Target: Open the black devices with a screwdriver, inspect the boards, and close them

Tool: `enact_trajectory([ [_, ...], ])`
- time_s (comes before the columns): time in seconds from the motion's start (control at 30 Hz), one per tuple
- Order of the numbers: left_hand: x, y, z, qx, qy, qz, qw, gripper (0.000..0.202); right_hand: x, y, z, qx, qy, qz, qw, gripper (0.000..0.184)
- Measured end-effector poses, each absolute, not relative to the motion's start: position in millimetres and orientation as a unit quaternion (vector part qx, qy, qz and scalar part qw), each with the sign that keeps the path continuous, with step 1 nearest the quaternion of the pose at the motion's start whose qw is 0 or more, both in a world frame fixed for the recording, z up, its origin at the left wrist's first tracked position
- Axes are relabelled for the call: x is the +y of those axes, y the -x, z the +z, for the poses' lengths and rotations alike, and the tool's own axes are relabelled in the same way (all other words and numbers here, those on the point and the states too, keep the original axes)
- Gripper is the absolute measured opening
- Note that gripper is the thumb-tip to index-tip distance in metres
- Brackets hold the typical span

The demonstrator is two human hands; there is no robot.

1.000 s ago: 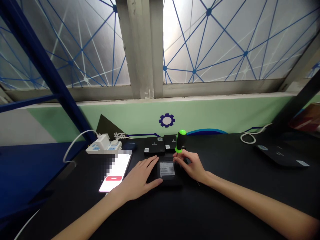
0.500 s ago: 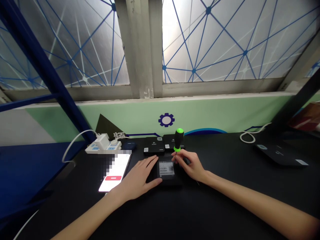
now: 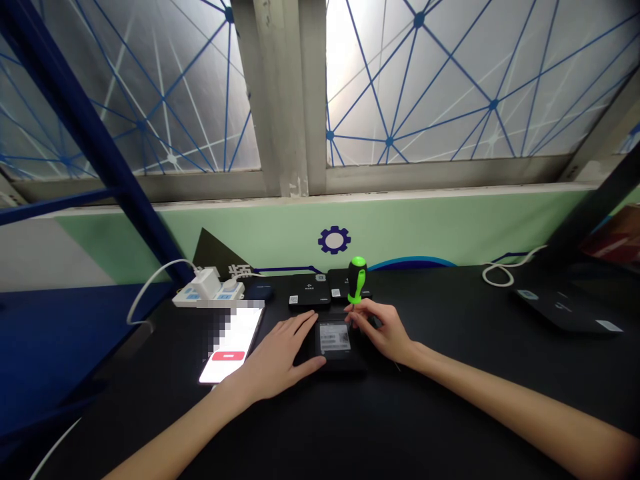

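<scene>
A black box-shaped device [image 3: 340, 365] with a white printed label lies on the dark table in front of me. My left hand [image 3: 284, 357] rests on its left side, fingers stretched out and thumb apart. In my right hand [image 3: 377, 327] the fingertips pinch the shaft of a screwdriver [image 3: 357, 280] with a black and bright green handle. The screwdriver stands nearly upright at the device's upper right corner. Its tip is hidden by my fingers.
Two black boxes [image 3: 309, 291] sit behind the device, by the wall. To the left are a lit phone [image 3: 235, 337] and a white power strip [image 3: 186, 296] with a charger. Another flat black device [image 3: 565, 312] and a white cable [image 3: 499, 275] lie to the right.
The screwdriver handle has turned, so a green stripe now faces me. Both hands keep their places; the whole view has shifted very slightly.
</scene>
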State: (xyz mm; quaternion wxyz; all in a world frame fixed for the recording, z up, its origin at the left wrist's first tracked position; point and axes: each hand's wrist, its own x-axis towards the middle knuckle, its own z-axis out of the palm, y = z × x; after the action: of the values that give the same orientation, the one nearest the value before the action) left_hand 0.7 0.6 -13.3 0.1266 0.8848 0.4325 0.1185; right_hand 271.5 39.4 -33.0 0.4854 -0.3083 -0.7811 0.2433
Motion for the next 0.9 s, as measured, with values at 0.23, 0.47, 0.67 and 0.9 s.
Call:
enact_trajectory([
  [0.23,1.3,-0.6,-13.3,0.432,-0.885,0.120,0.127,0.072,37.6,-271.7,-29.6,-0.788,0.300,0.240,0.482,0.015],
  [0.47,1.7,-0.3,-15.0,0.434,-0.885,0.119,0.123,0.073,39.0,-272.5,-31.7,-0.785,0.302,0.242,0.484,0.012],
  [0.67,1.3,-0.7,-13.6,0.430,-0.886,0.123,0.125,0.072,41.3,-272.0,-35.0,-0.772,0.312,0.237,0.500,0.014],
  [0.9,1.0,-0.4,-13.5,0.431,-0.885,0.123,0.128,0.072,40.5,-270.5,-33.4,-0.769,0.316,0.236,0.503,0.017],
])
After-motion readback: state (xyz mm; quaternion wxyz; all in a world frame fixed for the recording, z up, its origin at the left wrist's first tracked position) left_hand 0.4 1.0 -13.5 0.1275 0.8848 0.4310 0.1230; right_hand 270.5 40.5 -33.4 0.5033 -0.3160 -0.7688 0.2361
